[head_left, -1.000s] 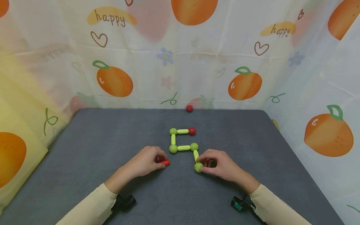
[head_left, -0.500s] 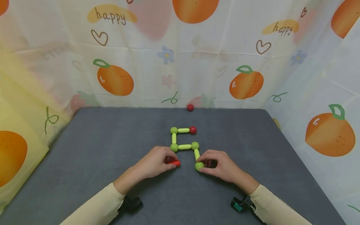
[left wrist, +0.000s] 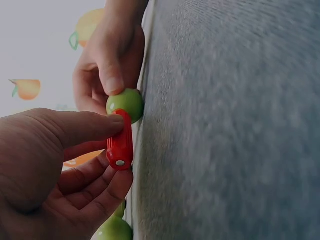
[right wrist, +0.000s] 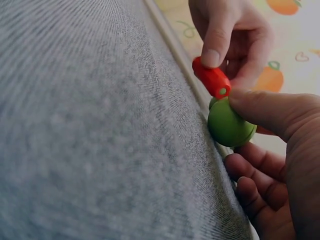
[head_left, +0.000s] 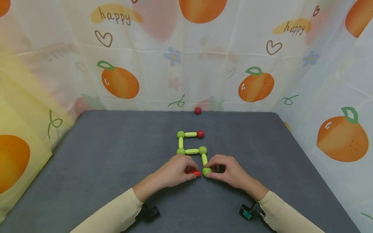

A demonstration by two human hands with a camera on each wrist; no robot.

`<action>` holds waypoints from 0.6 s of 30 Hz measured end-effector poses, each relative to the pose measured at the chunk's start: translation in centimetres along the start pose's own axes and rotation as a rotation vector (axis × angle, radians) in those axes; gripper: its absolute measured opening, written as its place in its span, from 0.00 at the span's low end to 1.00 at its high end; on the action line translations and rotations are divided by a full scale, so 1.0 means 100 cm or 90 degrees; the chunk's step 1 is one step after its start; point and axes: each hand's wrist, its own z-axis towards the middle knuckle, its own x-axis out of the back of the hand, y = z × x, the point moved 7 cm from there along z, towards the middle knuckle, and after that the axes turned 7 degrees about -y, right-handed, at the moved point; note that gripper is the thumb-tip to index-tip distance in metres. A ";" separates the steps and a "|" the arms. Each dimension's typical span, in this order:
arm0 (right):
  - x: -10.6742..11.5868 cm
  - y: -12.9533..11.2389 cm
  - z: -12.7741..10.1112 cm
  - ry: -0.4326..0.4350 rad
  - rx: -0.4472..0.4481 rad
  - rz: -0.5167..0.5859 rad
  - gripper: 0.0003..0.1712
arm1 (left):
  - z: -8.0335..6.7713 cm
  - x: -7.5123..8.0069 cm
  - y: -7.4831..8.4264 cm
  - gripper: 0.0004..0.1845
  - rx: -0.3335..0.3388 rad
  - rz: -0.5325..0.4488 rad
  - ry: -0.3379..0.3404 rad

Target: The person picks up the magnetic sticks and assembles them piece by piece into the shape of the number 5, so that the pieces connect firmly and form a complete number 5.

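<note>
The left hand [head_left: 175, 171] pinches a red rod [head_left: 194, 173] between thumb and fingers, its free end at, or a hair off, the green ball [head_left: 207, 171] at its 3 o'clock; no gap shows between them in the wrist views. The right hand [head_left: 228, 173] pinches that ball, thumb on top and fingers curled behind, pressing it onto the gray mat [head_left: 102, 161]. That grip looks meant to keep the ball from rolling while the rod meets it.

From the ball a green rod [head_left: 204, 159] runs up toward 11 o'clock to a second green ball [head_left: 202, 150]. The chain goes on to 9 o'clock by a rod [head_left: 192, 151] to a third ball [head_left: 181, 151], up to 12 o'clock by a rod [head_left: 181, 142] to a fourth ball [head_left: 180, 134], then to 3 o'clock by a rod [head_left: 190, 134] ending in a red ball [head_left: 200, 133]. All lie flat and joined, forming angular strokes.

A loose red ball [head_left: 198, 111] sits at 12 o'clock on the mat's far edge, against the fruit-printed cloth [head_left: 145, 64].

No container shows in any view; every piece rests on the mat.
</note>
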 end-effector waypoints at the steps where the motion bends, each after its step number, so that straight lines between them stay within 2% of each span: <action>1: 0.000 0.000 0.000 0.000 0.001 0.002 0.13 | 0.001 -0.001 0.001 0.06 -0.001 -0.002 -0.002; 9: -0.001 0.000 0.000 0.005 0.020 0.006 0.14 | 0.005 -0.003 0.000 0.07 0.013 -0.015 -0.002; 18: 0.000 0.000 -0.001 0.003 0.033 0.001 0.15 | 0.006 -0.002 -0.001 0.06 0.010 -0.018 -0.001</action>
